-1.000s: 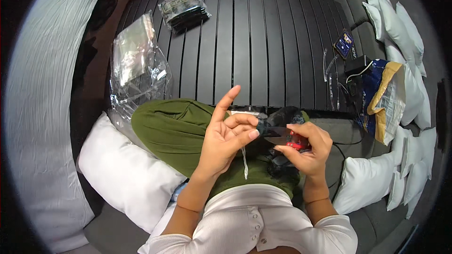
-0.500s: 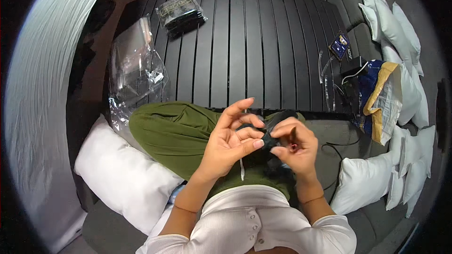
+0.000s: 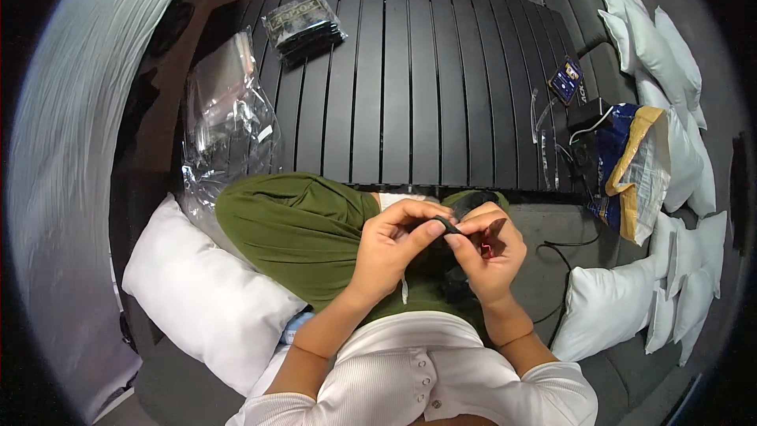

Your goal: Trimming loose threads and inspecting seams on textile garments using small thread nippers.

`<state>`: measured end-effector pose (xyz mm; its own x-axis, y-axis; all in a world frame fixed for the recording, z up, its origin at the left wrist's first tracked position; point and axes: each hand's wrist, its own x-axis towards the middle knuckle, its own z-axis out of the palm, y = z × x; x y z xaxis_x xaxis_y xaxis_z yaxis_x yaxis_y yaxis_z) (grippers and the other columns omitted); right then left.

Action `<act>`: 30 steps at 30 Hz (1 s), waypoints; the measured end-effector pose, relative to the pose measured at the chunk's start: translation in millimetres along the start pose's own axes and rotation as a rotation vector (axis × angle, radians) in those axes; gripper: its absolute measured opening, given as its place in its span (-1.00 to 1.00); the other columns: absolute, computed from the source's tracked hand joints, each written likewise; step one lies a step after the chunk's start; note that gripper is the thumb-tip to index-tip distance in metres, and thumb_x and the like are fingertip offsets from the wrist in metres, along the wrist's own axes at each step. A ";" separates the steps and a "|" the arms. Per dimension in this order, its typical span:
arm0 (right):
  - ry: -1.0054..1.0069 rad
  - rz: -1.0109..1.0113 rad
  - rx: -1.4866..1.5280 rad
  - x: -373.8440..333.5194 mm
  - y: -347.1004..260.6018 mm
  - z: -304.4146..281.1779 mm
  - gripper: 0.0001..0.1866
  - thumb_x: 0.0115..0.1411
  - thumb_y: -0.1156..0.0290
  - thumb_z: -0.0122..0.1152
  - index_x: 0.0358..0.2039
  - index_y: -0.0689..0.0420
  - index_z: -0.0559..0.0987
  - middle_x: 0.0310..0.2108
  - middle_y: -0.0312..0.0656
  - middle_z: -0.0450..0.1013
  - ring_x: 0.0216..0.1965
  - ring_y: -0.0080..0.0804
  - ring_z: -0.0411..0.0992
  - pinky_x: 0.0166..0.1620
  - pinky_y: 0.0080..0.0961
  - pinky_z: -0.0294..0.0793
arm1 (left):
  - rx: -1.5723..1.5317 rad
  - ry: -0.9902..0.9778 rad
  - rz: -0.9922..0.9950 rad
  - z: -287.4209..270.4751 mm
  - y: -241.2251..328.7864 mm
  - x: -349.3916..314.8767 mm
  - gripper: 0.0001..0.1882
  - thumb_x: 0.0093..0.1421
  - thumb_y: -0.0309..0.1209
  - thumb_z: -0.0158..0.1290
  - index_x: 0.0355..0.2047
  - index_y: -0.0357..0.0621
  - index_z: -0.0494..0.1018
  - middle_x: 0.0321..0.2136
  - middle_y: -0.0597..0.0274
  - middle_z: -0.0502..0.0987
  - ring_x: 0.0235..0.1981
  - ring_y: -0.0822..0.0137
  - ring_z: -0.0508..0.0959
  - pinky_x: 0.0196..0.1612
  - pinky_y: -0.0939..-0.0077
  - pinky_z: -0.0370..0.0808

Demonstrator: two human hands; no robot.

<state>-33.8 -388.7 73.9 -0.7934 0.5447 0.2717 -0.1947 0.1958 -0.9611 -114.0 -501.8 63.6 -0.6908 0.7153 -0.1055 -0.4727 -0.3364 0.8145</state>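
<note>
Over my lap, both hands pinch a small piece of black cloth-like material between thumbs and fingertips. My left hand grips its left end, and my right hand grips it just to the right, the fingertips almost touching. A small dark red object is tucked in my right palm; its kind cannot be made out. More black material shows beyond and below the right hand, partly hidden by the fingers.
Ahead stands a black slatted table with a stack of plastic-wrapped black packets, clear plastic bags, clear strips and a phone. White pillows flank me; a blue-yellow bag sits right.
My left hand's raised, spread fingers have come down and closed on the black cloth. The hands have drawn together, and the red object in my right palm shows more.
</note>
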 end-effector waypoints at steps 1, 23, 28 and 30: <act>-0.034 -0.033 -0.033 0.9 0.5 -0.1 -0.79 -0.11 0.47 0.29 -0.51 0.24 0.43 -0.53 -0.24 0.32 -0.55 -0.62 0.20 -0.51 -0.78 0.13 | -0.001 0.001 0.001 -0.6 -0.3 -0.4 -0.82 0.06 -0.47 0.03 -0.32 -0.32 0.39 -0.33 0.11 0.45 -0.24 0.36 0.44 -0.12 0.51 0.35; -0.369 -0.115 -0.544 23.6 -1.5 -30.0 -0.39 -0.11 -0.21 0.08 -0.73 0.14 0.22 -0.82 -0.32 0.09 -0.79 -0.43 0.13 -0.66 -0.57 0.08 | 0.092 0.042 -0.126 0.1 8.4 -1.4 -0.78 0.12 -0.49 -0.04 -0.25 -0.40 0.40 -0.35 0.12 0.49 -0.34 0.42 0.49 -0.20 0.59 0.41; -0.393 -0.168 -0.594 27.9 -6.2 -26.0 -0.45 -0.12 -0.11 0.16 -0.73 0.14 0.23 -0.83 -0.30 0.11 -0.79 -0.38 0.15 -0.67 -0.55 0.08 | 0.019 0.071 -0.049 3.5 8.3 -0.8 -0.75 0.10 -0.56 -0.04 -0.18 -0.36 0.35 -0.34 0.16 0.47 -0.30 0.45 0.47 -0.17 0.60 0.38; -0.396 -0.182 -0.616 28.2 -7.7 -26.5 -0.46 -0.12 -0.08 0.17 -0.73 0.14 0.23 -0.83 -0.29 0.12 -0.79 -0.36 0.15 -0.68 -0.54 0.08 | -0.008 0.057 -0.054 6.6 12.7 -0.7 -0.66 0.09 -0.59 -0.03 -0.08 -0.29 0.28 -0.42 0.31 0.45 -0.37 0.65 0.38 -0.30 0.83 0.30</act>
<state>-39.4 -353.2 90.2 -0.9502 0.1494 0.2734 -0.0766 0.7386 -0.6697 -115.9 -502.5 77.9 -0.6941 0.6966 -0.1818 -0.5145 -0.3033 0.8021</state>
